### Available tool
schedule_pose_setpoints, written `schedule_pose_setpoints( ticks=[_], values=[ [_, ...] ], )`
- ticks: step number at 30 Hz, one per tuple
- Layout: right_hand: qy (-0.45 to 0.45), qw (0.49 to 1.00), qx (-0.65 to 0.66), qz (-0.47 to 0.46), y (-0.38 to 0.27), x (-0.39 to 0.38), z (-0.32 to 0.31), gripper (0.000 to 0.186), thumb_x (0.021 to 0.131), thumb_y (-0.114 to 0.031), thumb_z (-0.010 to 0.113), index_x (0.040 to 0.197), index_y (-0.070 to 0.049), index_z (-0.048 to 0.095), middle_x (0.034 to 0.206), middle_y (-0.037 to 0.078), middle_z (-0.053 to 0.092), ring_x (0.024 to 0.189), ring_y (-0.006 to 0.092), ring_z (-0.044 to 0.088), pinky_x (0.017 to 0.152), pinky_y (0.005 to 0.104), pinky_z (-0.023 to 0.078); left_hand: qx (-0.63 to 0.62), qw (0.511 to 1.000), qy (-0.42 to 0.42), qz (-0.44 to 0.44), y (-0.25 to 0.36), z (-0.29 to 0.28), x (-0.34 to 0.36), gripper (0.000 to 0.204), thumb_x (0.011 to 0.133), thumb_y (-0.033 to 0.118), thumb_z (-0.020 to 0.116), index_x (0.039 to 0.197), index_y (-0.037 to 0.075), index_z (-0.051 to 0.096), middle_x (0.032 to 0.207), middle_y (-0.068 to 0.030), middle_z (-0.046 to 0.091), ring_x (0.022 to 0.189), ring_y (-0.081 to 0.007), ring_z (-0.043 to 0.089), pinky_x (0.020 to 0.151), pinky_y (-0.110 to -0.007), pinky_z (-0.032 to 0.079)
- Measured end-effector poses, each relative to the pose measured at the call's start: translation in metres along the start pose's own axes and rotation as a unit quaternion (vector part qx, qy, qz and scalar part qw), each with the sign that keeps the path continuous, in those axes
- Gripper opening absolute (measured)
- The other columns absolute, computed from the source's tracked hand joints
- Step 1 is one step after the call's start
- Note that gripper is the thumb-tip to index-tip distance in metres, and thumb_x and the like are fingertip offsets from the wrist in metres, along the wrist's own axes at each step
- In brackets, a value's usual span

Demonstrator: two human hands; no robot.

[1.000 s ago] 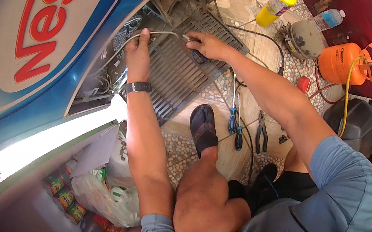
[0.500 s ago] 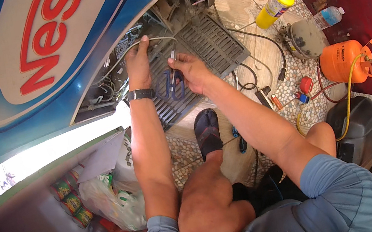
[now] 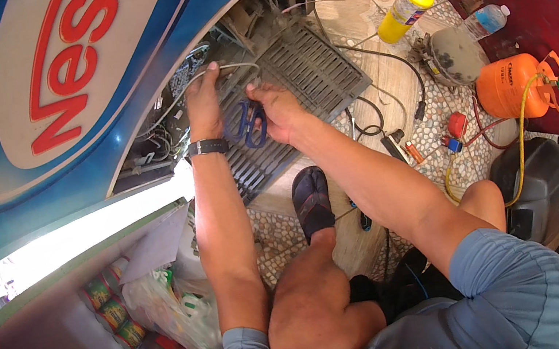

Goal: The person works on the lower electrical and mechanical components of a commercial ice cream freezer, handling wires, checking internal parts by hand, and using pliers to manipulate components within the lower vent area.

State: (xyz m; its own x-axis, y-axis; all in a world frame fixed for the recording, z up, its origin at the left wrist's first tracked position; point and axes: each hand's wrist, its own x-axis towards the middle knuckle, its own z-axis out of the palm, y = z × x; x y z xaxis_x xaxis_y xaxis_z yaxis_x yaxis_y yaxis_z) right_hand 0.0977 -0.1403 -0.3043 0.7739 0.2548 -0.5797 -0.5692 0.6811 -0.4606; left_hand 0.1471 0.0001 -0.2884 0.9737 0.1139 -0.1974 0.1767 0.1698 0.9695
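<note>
Upper centre of frame: left hand, a dark watch on the wrist, was curled around a pale grey wire at the freezer's open base. Right hand gripped blue-handled scissors, fingers closed through the loops; the blades were hidden, so open or shut could not be told. Scissors sat between both hands, over a grey slatted grille lying tilted on the pebbled floor. Right of frame: yellow torch canister, orange gas cylinder.

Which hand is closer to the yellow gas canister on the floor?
Right. The right hand at the grille sits on the side toward the yellow canister; the left hand is farther, holding a thin tube.
</note>
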Motion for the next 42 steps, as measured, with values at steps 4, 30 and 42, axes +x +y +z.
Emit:
schedule_pose_setpoints(
  ticks=[4,30,42],
  values=[
    [-0.037,0.993,0.023,0.112,-0.010,0.003,-0.009,0.015,0.098,-0.024,0.062,0.094,-0.010,0.060,0.079,0.003,0.058,0.061,0.0154,0.052,0.045,0.0297,0.036,-0.042,0.999,0.002,0.001,-0.003,-0.006,-0.003,0.031,0.094,0.022,0.067,0.114,-0.002,0.065,0.109,-0.0087,0.068,0.099,-0.0172,0.061,0.091,-0.030,0.046],
    [-0.068,0.928,-0.365,-0.027,0.014,0.006,-0.020,0.041,0.092,-0.026,0.069,0.118,0.004,0.060,0.105,0.016,0.069,0.092,0.0237,0.066,0.074,0.0377,0.052,-0.023,0.999,-0.037,0.012,0.002,0.005,0.004,0.031,0.093,0.025,0.069,0.111,0.000,0.066,0.108,-0.0085,0.069,0.100,-0.0173,0.062,0.094,-0.032,0.045],
    [-0.069,0.646,-0.731,-0.208,-0.023,0.001,-0.061,0.053,0.098,-0.044,0.048,0.134,-0.005,0.056,0.109,0.024,0.067,0.107,0.0409,0.062,0.096,0.0468,0.047,-0.013,1.000,-0.008,0.019,-0.001,0.004,0.001,0.032,0.093,0.027,0.069,0.109,-0.001,0.066,0.105,-0.0091,0.069,0.100,-0.0168,0.061,0.094,-0.031,0.043]
  ],
)
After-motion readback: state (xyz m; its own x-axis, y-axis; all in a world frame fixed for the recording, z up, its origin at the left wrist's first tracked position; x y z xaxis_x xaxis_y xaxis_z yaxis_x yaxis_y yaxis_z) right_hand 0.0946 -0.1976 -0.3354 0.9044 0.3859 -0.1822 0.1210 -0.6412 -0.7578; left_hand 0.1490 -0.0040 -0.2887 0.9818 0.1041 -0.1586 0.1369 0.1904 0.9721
